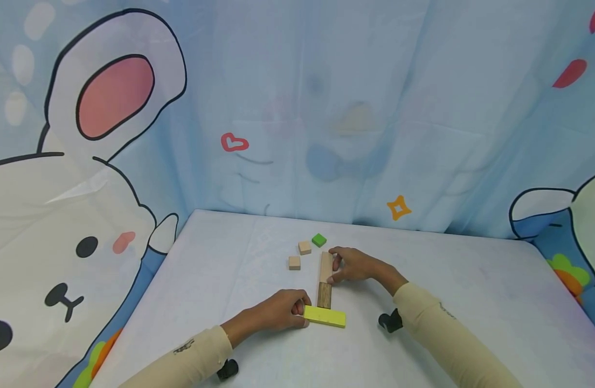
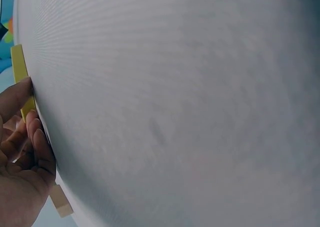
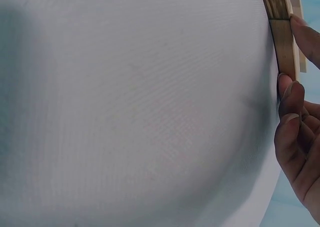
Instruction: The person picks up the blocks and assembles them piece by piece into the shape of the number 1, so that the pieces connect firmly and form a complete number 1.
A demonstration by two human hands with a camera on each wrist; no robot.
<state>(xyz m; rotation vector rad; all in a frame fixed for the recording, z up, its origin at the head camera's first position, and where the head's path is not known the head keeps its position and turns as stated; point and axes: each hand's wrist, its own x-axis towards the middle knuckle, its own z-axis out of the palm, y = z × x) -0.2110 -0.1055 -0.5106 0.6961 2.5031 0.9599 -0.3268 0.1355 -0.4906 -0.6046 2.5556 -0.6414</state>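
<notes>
My left hand (image 1: 282, 310) pinches the left end of a long yellow block (image 1: 326, 317), which lies crosswise on the white table. Right behind the yellow block stands the near end of a brown, dark-grained wooden block (image 1: 324, 295). A pale wooden block (image 1: 326, 267) continues it end to end, away from me. Thumb and fingertips of my right hand (image 1: 354, 264) grip the pale block from its right side. In the right wrist view, the joint between the dark-grained block (image 3: 276, 2) and the pale block (image 3: 284, 47) shows just beside the thumb.
Two small pale wooden blocks, one nearer (image 1: 295, 263) and one farther (image 1: 304, 248), lie left of the row. A small green block (image 1: 319, 240) lies beyond its far end. Behind the table (image 1: 452, 302) hangs a blue printed curtain (image 1: 288, 108).
</notes>
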